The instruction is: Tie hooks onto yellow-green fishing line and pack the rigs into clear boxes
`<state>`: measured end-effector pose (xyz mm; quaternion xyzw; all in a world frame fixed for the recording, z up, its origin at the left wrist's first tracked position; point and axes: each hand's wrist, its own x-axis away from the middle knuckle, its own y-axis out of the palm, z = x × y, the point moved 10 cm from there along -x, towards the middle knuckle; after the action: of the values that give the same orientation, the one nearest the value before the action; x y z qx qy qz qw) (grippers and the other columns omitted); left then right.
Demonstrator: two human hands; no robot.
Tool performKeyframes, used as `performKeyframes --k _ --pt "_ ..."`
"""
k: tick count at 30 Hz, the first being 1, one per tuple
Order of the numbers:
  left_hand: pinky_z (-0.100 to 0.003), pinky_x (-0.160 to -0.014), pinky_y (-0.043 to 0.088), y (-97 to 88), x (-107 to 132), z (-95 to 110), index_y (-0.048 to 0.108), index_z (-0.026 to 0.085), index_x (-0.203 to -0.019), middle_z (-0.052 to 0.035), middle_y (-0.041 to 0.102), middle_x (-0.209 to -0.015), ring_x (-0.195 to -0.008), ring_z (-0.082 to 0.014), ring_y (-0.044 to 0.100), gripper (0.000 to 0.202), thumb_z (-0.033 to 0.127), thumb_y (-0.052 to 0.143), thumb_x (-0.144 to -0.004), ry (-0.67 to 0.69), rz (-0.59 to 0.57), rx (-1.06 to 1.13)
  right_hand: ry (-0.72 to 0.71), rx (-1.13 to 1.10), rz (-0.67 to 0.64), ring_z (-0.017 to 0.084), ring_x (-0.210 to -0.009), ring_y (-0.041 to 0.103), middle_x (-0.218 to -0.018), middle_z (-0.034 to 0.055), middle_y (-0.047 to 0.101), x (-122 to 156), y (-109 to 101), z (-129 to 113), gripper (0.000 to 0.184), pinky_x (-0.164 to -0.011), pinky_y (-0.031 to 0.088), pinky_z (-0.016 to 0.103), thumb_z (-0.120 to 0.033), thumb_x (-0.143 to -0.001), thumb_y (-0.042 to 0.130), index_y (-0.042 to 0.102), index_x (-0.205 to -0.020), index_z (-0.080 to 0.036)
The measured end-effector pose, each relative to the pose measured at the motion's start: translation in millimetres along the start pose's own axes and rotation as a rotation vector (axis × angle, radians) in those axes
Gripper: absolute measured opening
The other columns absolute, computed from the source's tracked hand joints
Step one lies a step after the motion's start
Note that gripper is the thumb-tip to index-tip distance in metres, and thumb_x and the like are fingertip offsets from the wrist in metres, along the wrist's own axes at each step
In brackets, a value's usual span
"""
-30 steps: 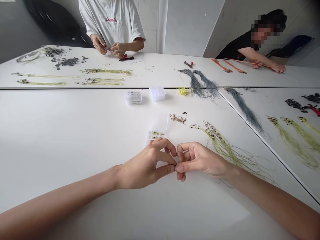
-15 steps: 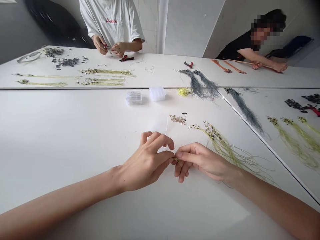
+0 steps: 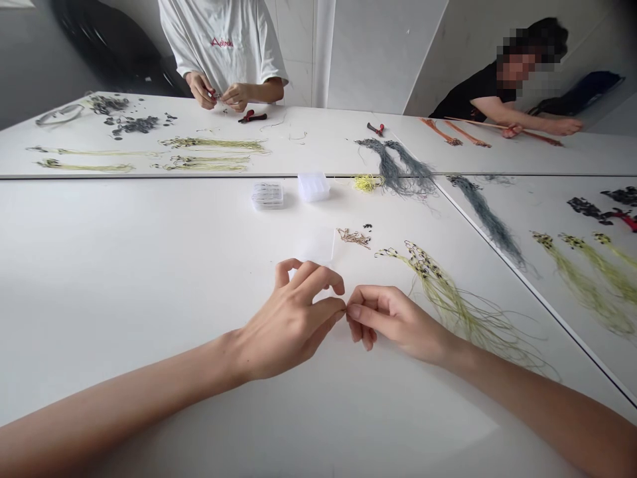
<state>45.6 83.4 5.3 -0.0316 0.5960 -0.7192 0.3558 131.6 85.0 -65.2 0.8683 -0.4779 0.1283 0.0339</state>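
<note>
My left hand (image 3: 298,315) reaches in with thumb and index finger pinched and its other fingers curled. Opposite it, my right hand (image 3: 391,322) is closed in a pinch too, its thumb pressed to the index finger. The two sets of fingertips meet just above the table, and whatever they hold between them is hidden or too small to name. Beyond the hands lie a small heap of bronze hooks (image 3: 354,238) and a few tiny black pieces (image 3: 367,226). Right of my right hand a bundle of yellow-green lines with dark hooks (image 3: 438,279) spreads over the table.
A clear plastic lid (image 3: 318,245) lies past my left hand. Farther off stand a clear box of hooks (image 3: 267,196) and another clear box (image 3: 313,187), near yellow cord (image 3: 365,182) and grey line bundles (image 3: 398,162). Two people work across the table, near red-handled pliers (image 3: 252,117).
My fingertips have drawn closer together, and the short yellow-green loop at them no longer shows. My right hand has shifted slightly left. The far-right person's hand has moved right.
</note>
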Motion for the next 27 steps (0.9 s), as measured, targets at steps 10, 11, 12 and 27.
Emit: performKeyframes --k 10,11,12,27 --pt "-0.041 -0.091 0.036 15.7 3 -21 0.070 0.025 -0.097 -0.0052 0.057 -0.111 -0.099 -0.0208 0.053 0.016 0.023 0.056 -0.090 -0.256 -0.201 0.325 -0.329 0.557 0.140 0.014 -0.060 0.037 -0.067 0.0006 0.044 10 1 -29 0.017 -0.055 0.032 0.029 -0.022 -0.094 0.040 0.049 -0.080 -0.021" --pt "-0.042 -0.092 0.035 14.0 3 -19 0.070 0.025 -0.100 -0.0057 0.056 -0.113 -0.100 -0.0216 0.052 0.017 0.024 0.058 -0.088 -0.237 -0.194 0.313 -0.280 0.507 0.132 0.014 -0.059 0.036 -0.067 0.0007 0.044 9 -1 -26 0.018 -0.052 0.030 0.028 -0.024 -0.095 0.040 0.049 -0.080 -0.021" --pt "-0.043 -0.093 0.035 12.4 3 -17 0.069 0.025 -0.104 -0.0062 0.056 -0.114 -0.101 -0.0222 0.051 0.019 0.025 0.060 -0.087 -0.218 -0.184 0.301 -0.238 0.466 0.129 0.014 -0.059 0.037 -0.068 0.0009 0.044 8 -3 -23 0.018 -0.050 0.029 0.028 -0.026 -0.095 0.041 0.050 -0.080 -0.021" --pt "-0.045 -0.093 0.032 9.5 7 -29 0.070 0.024 -0.086 -0.0040 0.056 -0.107 -0.096 -0.0191 0.051 0.022 0.019 0.050 -0.093 -0.249 -0.192 0.212 -0.498 0.729 0.185 0.015 -0.066 0.047 -0.072 0.0028 0.054 3 11 -37 0.019 -0.068 0.039 0.032 -0.021 -0.097 0.039 0.055 -0.087 -0.019"
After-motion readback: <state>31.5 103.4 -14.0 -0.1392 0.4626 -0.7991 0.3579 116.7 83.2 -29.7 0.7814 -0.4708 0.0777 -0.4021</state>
